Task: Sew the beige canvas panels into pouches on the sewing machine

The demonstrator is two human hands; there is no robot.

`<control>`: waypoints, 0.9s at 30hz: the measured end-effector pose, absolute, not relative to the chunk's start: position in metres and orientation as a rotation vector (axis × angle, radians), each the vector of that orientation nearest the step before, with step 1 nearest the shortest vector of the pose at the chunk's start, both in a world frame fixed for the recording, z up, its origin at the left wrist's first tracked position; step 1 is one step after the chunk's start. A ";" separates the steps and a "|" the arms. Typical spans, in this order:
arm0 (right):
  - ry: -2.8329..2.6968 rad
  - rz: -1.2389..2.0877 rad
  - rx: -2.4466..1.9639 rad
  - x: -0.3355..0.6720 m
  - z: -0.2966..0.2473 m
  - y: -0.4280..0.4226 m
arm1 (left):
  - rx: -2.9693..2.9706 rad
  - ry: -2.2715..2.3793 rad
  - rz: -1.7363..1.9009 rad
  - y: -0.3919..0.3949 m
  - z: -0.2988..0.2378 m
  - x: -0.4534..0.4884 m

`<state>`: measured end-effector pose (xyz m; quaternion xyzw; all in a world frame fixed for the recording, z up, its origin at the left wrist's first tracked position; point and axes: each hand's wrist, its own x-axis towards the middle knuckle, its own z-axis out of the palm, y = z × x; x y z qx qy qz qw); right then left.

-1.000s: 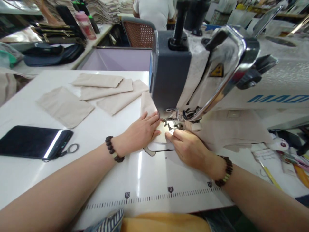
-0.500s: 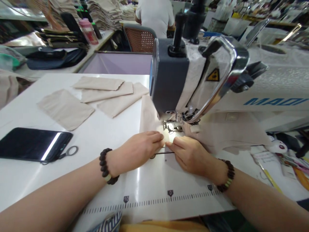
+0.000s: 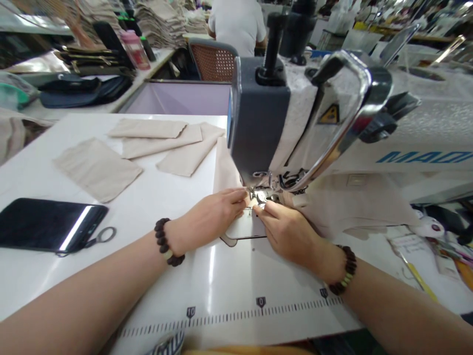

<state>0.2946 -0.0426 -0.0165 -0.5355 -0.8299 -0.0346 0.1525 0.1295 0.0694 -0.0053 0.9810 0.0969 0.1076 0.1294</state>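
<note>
A sewing machine [image 3: 262, 113] stands in front of me, its needle area and presser foot [image 3: 263, 196] lit by a small lamp. Beige fabric [image 3: 223, 165] lies under the machine head, and more of it spreads to the right [image 3: 362, 199]. My left hand [image 3: 214, 212] is closed, its fingertips pressing the fabric's near edge just left of the foot. Just right of the foot, my right hand [image 3: 288, 229] is also closed, thumb and fingers at the same edge. The fingers hide most of that edge. A metal needle plate [image 3: 246, 227] shows between the hands.
Several beige fabric pieces [image 3: 98, 170] lie on the white table at left. Nearer me are a black phone [image 3: 48, 224] and its ring strap [image 3: 106, 234]. A yellow-handled tool [image 3: 421, 281] lies at right. Beyond, a person in white [image 3: 236, 24] sits by a woven chair [image 3: 213, 61].
Both hands have moved a little forward toward the presser foot with the fabric, baring more of the metal plate. The rightmost loose fabric piece has shifted, its near corner swinging right.
</note>
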 end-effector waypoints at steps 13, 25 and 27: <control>-2.365 -0.002 -1.633 0.291 -0.012 -0.042 | 2.985 0.319 0.320 0.073 -0.010 0.130; -2.374 0.018 -1.661 0.291 -0.011 -0.042 | 3.008 0.328 0.311 0.071 -0.006 0.133; -2.375 0.033 -1.675 0.291 -0.011 -0.042 | 3.028 0.353 0.315 0.072 -0.007 0.133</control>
